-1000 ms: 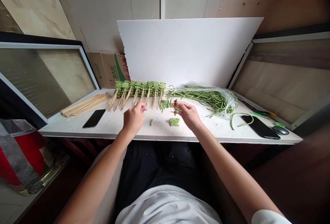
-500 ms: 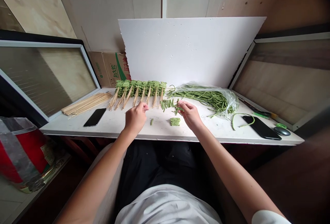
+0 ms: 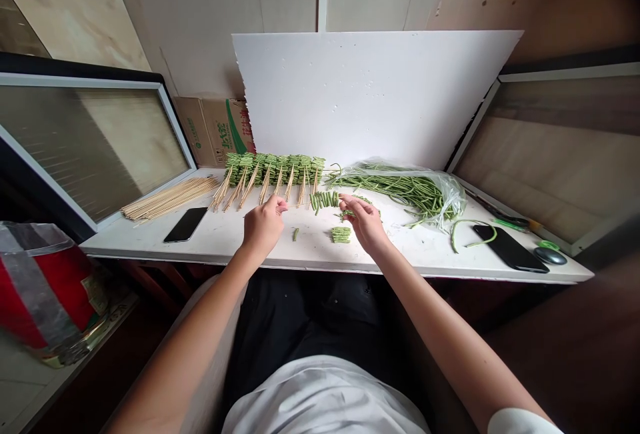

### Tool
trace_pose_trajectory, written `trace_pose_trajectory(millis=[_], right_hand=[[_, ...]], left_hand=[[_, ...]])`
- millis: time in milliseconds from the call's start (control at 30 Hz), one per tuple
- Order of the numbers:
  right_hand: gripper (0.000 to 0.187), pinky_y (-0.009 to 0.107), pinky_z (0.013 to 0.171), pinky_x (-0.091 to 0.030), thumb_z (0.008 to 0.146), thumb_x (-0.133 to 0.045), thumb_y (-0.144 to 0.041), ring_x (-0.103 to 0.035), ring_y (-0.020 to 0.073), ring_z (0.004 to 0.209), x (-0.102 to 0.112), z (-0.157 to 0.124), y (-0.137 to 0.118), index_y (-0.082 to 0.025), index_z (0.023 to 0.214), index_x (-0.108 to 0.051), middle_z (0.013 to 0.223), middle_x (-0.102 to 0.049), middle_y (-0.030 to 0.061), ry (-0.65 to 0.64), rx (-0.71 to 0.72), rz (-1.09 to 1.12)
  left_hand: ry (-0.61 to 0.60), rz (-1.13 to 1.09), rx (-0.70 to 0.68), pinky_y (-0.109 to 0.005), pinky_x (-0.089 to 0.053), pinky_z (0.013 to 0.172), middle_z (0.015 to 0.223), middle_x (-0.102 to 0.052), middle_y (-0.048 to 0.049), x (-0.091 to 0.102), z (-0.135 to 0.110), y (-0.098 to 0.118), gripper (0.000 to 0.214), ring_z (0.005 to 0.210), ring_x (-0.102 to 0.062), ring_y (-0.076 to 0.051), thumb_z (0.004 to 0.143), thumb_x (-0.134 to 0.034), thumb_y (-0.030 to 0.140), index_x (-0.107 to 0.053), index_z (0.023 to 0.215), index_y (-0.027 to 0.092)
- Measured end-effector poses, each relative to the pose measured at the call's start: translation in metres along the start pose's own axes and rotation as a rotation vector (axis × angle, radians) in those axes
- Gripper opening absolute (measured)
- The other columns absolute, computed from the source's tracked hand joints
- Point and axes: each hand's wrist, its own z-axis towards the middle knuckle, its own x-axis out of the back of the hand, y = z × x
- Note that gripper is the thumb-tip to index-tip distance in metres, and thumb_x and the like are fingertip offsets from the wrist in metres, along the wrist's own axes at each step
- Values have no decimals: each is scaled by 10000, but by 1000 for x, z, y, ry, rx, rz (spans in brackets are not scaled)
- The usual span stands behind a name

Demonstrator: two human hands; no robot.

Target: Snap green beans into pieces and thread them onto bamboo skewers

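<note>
Above the white surface (image 3: 425, 247), our left hand (image 3: 263, 226) pinches a thin wooden skewer (image 3: 300, 205); our narrowed right hand (image 3: 366, 222) touches its green bean pieces (image 3: 324, 202).

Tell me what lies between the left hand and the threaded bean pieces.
A bare stretch of skewer lies between the left hand and the threaded bean pieces; the head view shows it.

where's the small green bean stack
Head view: the small green bean stack sits on the white tabletop, right of the single short green bean piece.
</note>
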Motion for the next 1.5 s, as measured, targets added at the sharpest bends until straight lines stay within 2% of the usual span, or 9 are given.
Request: trace_pose_trajectory(millis=[167, 433, 533, 700, 867, 1000, 1067, 1300, 1500], right_hand=[[329, 306, 709, -501, 875, -696, -464, -673, 214, 902, 1, -1, 4, -199, 1027, -820, 964, -759, 78, 6, -32, -122], [219, 394, 904, -494, 968, -653, -331, -665, 296, 988, -35, -22, 26, -190, 967, -820, 918, -800, 107, -240, 287, -1085], [296, 363, 810, -484, 994, -631, -388, -641, 323, 1040, -62, -17, 39, -199, 849, -808, 855, -790, 125, -254, 202, -1252], [331, 423, 882, -484, 897, -748, -487, -612, 384, 1140, -102, 5, 55, -178, 780, -764, 889, -770, 191, -304, 37, -1358], [158, 426, 889, -483, 863, -792, -242, -625, 397, 1164, -99, 15, 60, -179, 729, -737, 875, -768, 194, -344, 3, -1252], [211, 346, 780, -509, 967, -709, -368, -720, 270, 913, -71, 14, 50, -209, 847, -781, 924, -808, 125, -415, 37, -1045], [296, 346, 780, -519, 946, -722, -473, -727, 245, 849, -53, 15, 40, -204, 841, -784, 899, -815, 107, -400, 44, -737], [467, 312, 757, -522, 758, -846, -662, -695, 227, 954, 11, 17, 12, -225, 896, -757, 1033, -783, 90, -187, -139, -82], [461, 306, 742, -529, 703, -909, -606, -689, 231, 997, 33, 20, 12, -245, 930, -732, 1075, -755, 75, -136, -186, 99]], left_hand=[[2, -11, 55, -309, -495, 747, 1038, -813, -65, 1, 6, -12, 239, 948, -746, -257, 964, -546, 92, -720, 1066, 221], [10, 29, 110, -325, -487, 752, 1046, -812, -81, 7, 14, -23, 237, 920, -739, -268, 981, -542, 107, -724, 1093, 209], [4, 38, 130, -325, -488, 761, 1065, -813, -80, 9, 15, -27, 247, 931, -738, -266, 976, -538, 95, -726, 1088, 210], [4, 33, 138, -325, -497, 780, 1091, -815, -78, 10, 16, -31, 248, 963, -740, -266, 987, -530, 108, -722, 1099, 219], [24, 31, 142, -319, -494, 758, 1058, -815, -82, 14, 18, -34, 225, 944, -745, -267, 989, -548, 118, -726, 1083, 218], [63, 0, 141, -320, -491, 755, 1054, -815, -91, 18, 19, -38, 211, 960, -746, -272, 989, -561, 114, -723, 1079, 217], [79, -19, 137, -321, -493, 761, 1046, -817, -87, 19, 20, -40, 208, 964, -747, -273, 984, -565, 113, -721, 1075, 218], [57, -57, 85, -304, -487, 732, 990, -808, -76, 15, 18, -35, 188, 881, -735, -251, 995, -541, 160, -718, 1028, 215], [1, -89, 17, -290, -451, 686, 893, -794, -49, 7, 10, -18, 190, 800, -713, -238, 983, -537, 159, -714, 1006, 225]])
